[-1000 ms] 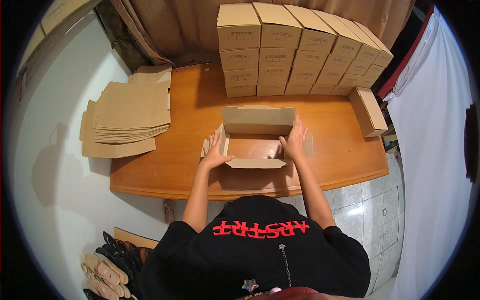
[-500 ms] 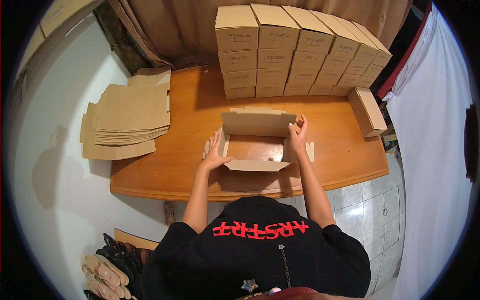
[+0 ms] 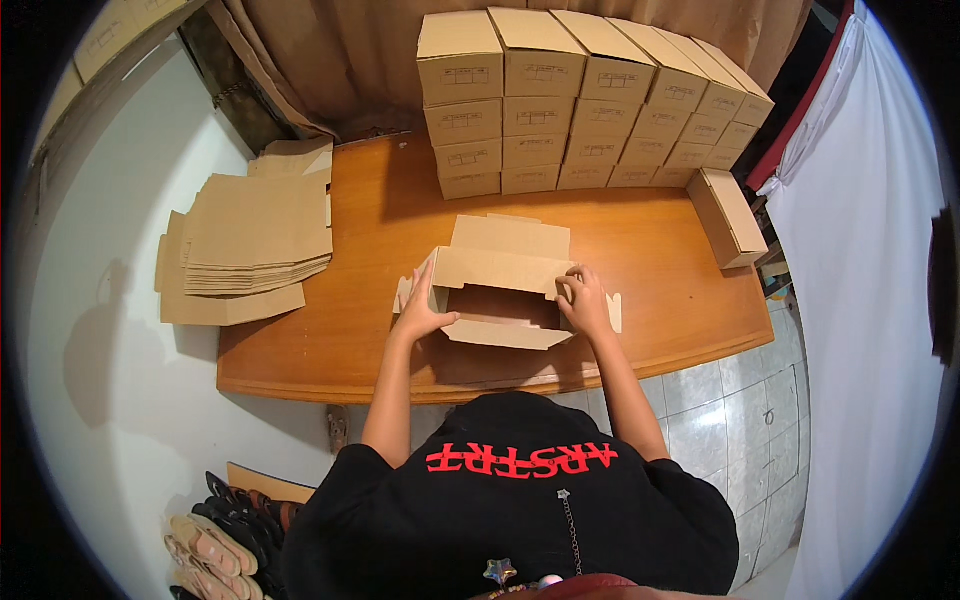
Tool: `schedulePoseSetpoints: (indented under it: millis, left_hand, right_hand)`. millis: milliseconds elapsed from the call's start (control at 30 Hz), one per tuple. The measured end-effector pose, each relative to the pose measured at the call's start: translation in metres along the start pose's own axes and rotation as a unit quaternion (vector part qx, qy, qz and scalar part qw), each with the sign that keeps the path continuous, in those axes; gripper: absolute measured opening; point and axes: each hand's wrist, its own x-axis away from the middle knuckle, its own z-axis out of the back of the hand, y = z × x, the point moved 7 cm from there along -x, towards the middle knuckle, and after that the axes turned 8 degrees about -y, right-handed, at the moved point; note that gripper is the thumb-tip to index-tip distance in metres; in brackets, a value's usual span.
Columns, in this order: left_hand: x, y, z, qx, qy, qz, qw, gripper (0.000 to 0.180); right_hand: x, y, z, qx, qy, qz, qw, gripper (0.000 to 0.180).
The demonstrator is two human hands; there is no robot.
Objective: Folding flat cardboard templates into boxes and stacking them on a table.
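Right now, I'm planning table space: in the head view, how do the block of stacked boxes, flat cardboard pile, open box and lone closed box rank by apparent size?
1. Block of stacked boxes
2. Flat cardboard pile and open box: too alike to rank
3. Lone closed box

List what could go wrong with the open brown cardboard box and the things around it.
The far flap of the open brown cardboard box leans inward beside the bare right hand; uneven pressure might crease it.

The flat brown cardboard sheets jut past the brown wooden table's left side, so a knock could slide some off.

The closed oblong brown cardboard box sits near the right edge and might get bumped off.
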Motion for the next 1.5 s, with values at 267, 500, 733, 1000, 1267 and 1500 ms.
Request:
schedulePoseSetpoints:
  millis: [267, 500, 733, 1000, 1267, 1500]
  left_hand:
    - [-0.004, 0.010, -0.017, -0.067, -0.087, -0.001, 0.994, 0.096]
    - [-0.001, 0.027, -0.028, -0.119, -0.152, 0.065, 0.979, 0.121]
    - [0.006, 0.038, -0.047, -0.191, -0.137, 0.087, 0.968, 0.140]
    - [0.018, 0.036, -0.056, -0.232, -0.017, 0.059, 0.971, 0.144]
    - [0.025, 0.041, -0.060, -0.241, 0.004, 0.056, 0.969, 0.133]
    - [0.048, 0.025, -0.033, -0.129, 0.171, 0.077, 0.974, 0.107]
  right_hand:
    - [0.013, -0.006, 0.027, 0.102, 0.065, -0.025, 0.992, 0.035]
    - [0.040, 0.065, 0.060, -0.039, 0.082, -0.291, 0.952, 0.039]
    - [0.026, 0.056, 0.034, -0.311, -0.013, -0.143, 0.940, 0.020]
    - [-0.001, 0.035, -0.004, -0.068, -0.006, -0.145, 0.987, 0.077]
    - [0.000, 0.018, -0.016, 0.073, -0.087, -0.246, 0.963, 0.089]
    - [0.000, 0.003, -0.014, 0.103, -0.127, -0.267, 0.950, 0.097]
